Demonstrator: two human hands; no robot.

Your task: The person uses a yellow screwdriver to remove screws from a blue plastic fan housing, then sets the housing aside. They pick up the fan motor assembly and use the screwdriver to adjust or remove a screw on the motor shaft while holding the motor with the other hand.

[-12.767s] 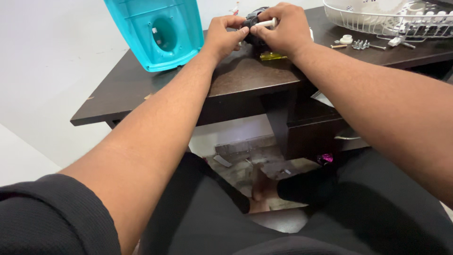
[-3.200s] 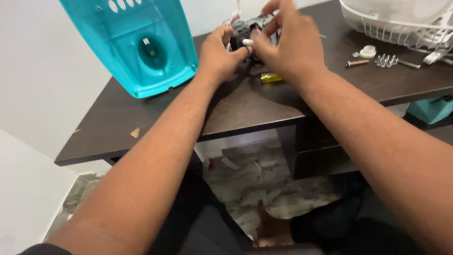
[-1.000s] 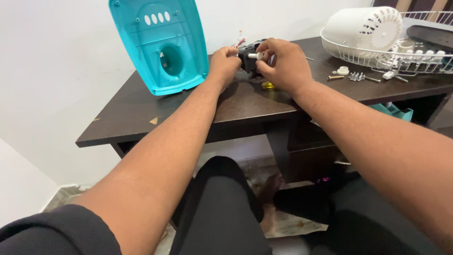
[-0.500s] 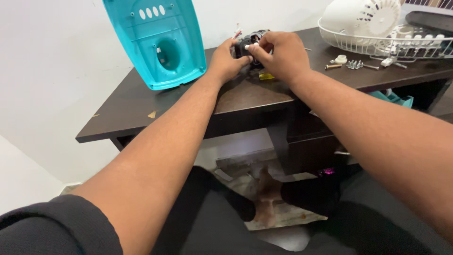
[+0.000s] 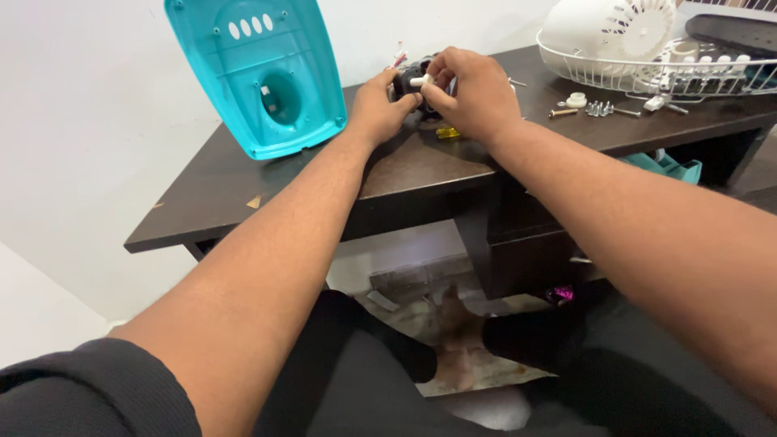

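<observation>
Centrally, head view: left hand (image 5: 376, 109) and right hand (image 5: 469, 93) both clasp a small dark motor unit with a white plastic shaft (image 5: 414, 81), held just above the far edge of the dark brown wooden desk (image 5: 324, 190). Adjacent: teal plastic fan housing (image 5: 263, 69) leaning against the wall, yellow-handled screwdriver (image 5: 447, 132), loose screws (image 5: 603, 108), white wire fan guard (image 5: 647, 61).

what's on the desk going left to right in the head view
teal plastic cover → left hand → dark motor part → right hand → loose screws → white wire fan guard
</observation>
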